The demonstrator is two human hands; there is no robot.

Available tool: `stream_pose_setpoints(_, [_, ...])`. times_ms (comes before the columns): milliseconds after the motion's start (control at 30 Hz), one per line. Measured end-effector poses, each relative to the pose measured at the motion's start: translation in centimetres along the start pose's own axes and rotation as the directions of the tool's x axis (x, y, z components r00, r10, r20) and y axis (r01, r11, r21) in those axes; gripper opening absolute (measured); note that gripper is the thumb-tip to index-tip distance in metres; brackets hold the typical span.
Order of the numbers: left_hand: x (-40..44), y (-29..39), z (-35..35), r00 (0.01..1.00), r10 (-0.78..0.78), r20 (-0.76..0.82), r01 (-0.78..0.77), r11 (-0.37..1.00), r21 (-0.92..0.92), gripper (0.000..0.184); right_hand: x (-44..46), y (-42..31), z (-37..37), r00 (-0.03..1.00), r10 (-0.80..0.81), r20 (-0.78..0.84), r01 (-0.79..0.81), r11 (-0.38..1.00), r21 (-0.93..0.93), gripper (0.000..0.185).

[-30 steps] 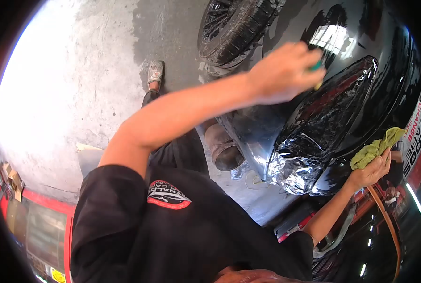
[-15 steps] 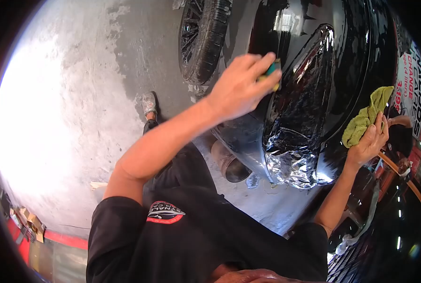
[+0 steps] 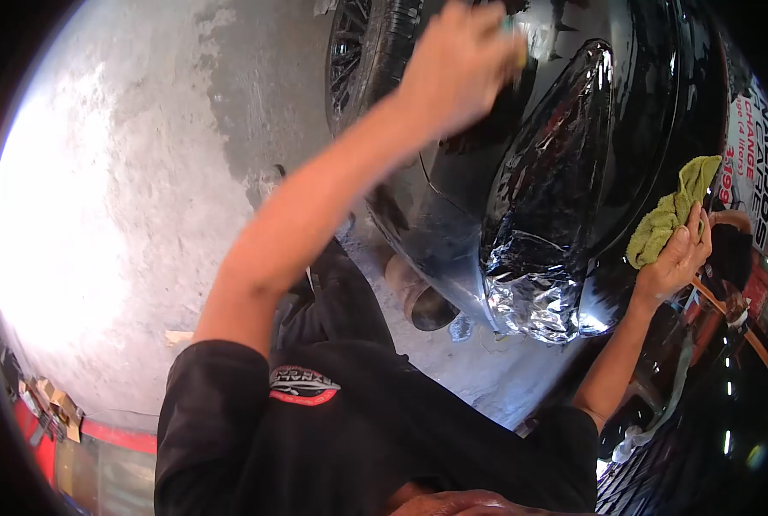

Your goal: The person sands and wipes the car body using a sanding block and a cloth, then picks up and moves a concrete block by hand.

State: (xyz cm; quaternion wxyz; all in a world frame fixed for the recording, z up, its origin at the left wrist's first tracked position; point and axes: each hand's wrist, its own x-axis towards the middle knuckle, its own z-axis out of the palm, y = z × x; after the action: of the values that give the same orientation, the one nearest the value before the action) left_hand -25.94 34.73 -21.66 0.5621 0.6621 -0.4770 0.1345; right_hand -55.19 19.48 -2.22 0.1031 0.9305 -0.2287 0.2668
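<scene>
My left hand (image 3: 465,60), blurred by motion, closes round a small teal-and-yellow sponge block (image 3: 520,53); most of the block is hidden by the fingers. It is over the wet, glossy black body panel of a car (image 3: 461,185), near the wheel. My right hand (image 3: 678,262) pinches a crumpled green cloth (image 3: 659,228) against the far side of the car body. Between the hands lies a long lamp area (image 3: 552,163) covered in wrinkled clear film, which bunches up shiny at its lower end.
A black-spoked wheel (image 3: 375,60) stands left of the panel. A pipe-like cylinder (image 3: 422,297) sits under the car's edge. The concrete floor (image 3: 160,163) has a dark wet patch. A lettered banner (image 3: 749,155) and an orange hose (image 3: 745,335) are at the right.
My left hand has moved up and slightly right along the panel with the sponge block. The right hand and the green cloth have barely shifted.
</scene>
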Motion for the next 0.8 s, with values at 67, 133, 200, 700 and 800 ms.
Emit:
stream_pose_setpoints(67, [5.3, -3.9, 1.0, 0.988, -0.043, -0.149, 0.035, 0.998, -0.055, 0.021, 0.0, 0.1, -0.2, 1.000, -0.004, 0.021, 0.005, 0.999, -0.044, 0.042])
stream_pose_setpoints(133, [6.8, -5.3, 0.5, 0.976, -0.121, -0.179, 0.103, 0.989, -0.110, 0.025, 0.1, 0.2, -0.5, 0.999, -0.013, 0.034, 0.015, 0.998, -0.063, 0.042])
stream_pose_setpoints(200, [3.9, -3.2, -1.0, 0.964, -0.141, -0.226, 0.120, 0.987, -0.107, 0.025, 0.1, 0.2, -0.5, 0.999, -0.021, 0.040, 0.024, 0.998, -0.059, 0.042])
stream_pose_setpoints(700, [-1.1, -1.2, -1.0, 0.991, -0.093, -0.101, 0.086, 0.994, -0.068, 0.045, 0.2, 0.0, -0.5, 1.000, -0.013, 0.027, 0.015, 0.997, -0.076, 0.044])
stream_pose_setpoints(800, [-5.8, 2.2, -2.6, 0.992, -0.123, 0.030, 0.126, 0.980, -0.151, 0.055, 0.5, -0.5, -0.8, 0.999, 0.010, 0.042, -0.006, 0.996, -0.090, 0.045])
